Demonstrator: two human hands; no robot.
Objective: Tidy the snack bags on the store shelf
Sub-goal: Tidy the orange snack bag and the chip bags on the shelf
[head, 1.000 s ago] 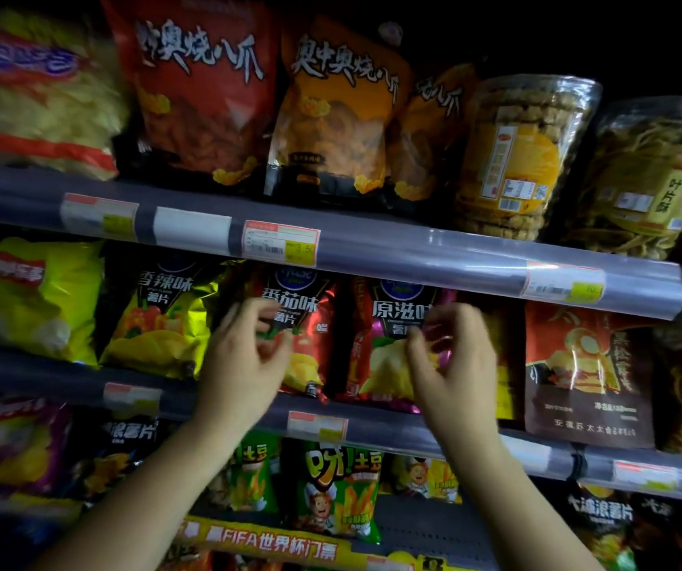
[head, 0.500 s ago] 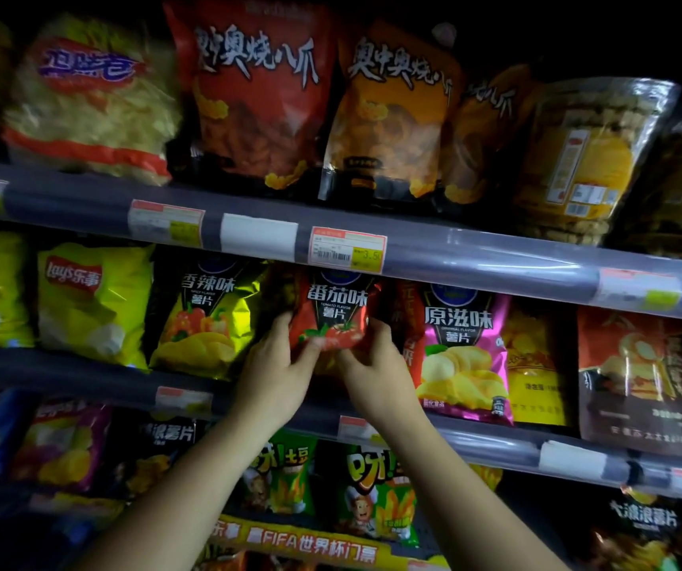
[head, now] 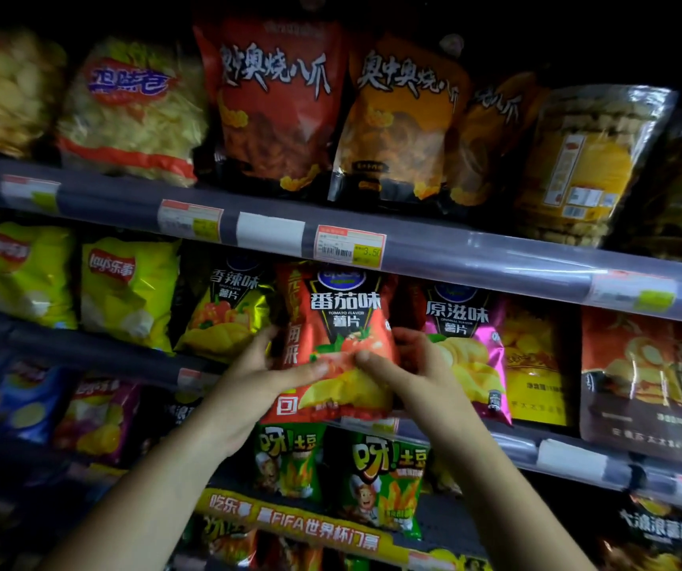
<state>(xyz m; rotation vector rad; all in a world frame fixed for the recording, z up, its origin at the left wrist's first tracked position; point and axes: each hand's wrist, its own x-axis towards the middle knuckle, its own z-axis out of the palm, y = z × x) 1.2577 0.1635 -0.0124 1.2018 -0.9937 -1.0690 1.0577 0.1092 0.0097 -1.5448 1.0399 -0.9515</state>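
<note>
A red tomato-flavour chip bag [head: 341,319] stands on the middle shelf, its lower edge hanging over the shelf rail [head: 537,447]. My left hand [head: 261,377] grips its left side with the thumb across the front. My right hand [head: 409,368] grips its right side, thumb on the front too. A yellow-green spicy chip bag [head: 223,311] stands just left of it. A pink original-flavour chip bag [head: 471,348] stands just right, partly behind my right hand.
Yellow Lay's bags [head: 129,290] fill the middle shelf's left. Dark orange bags [head: 644,381] stand at its right. The upper shelf holds large red [head: 273,105] and orange [head: 401,121] pouches and clear packs [head: 586,162]. Green potato-stick bags [head: 384,476] sit below.
Both hands came together from apart onto the red tomato bag and now hold it by its sides, drawn forward over the rail. The view has shifted left and closer.
</note>
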